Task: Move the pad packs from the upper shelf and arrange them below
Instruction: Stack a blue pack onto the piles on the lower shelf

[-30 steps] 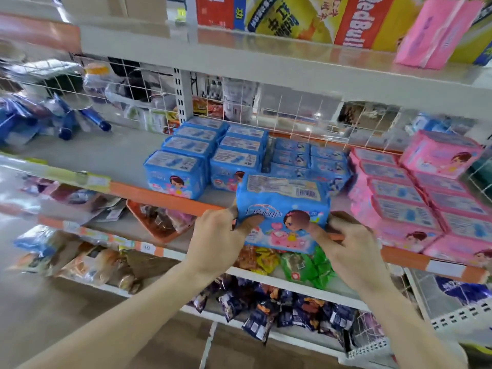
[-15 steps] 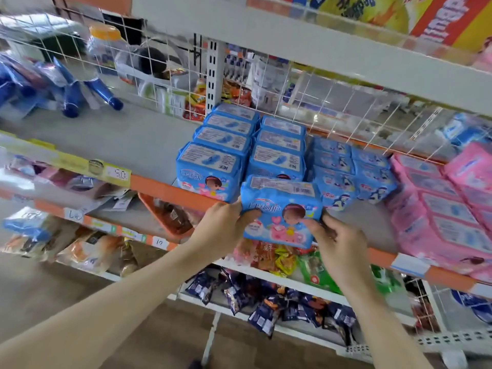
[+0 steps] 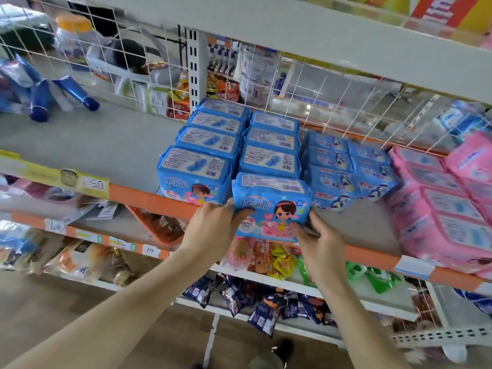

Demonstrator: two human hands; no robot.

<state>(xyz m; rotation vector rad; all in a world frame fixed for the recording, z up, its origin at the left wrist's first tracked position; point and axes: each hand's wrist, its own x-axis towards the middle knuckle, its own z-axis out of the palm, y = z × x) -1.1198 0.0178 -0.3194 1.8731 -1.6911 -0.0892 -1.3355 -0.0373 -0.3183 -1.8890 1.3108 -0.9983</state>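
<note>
I hold a blue pad pack (image 3: 271,206) with a cartoon girl on its front at the shelf's front edge. My left hand (image 3: 213,230) grips its left end and my right hand (image 3: 319,246) grips its lower right corner. The pack stands upright at the front of a row of like blue packs (image 3: 270,161). A second row of blue packs (image 3: 197,166) stands just to the left. The grey shelf with an orange front strip (image 3: 149,201) carries them.
Smaller blue packs (image 3: 348,169) and pink packs (image 3: 439,209) fill the shelf to the right. Blue bottles (image 3: 77,94) lie at the far left. A wire grid (image 3: 306,86) backs the shelf. Snack bags (image 3: 266,257) sit on the lower shelves.
Both hands have carried the blue pack up and back toward the front of its row. My view has tilted down and closer to the shelf.
</note>
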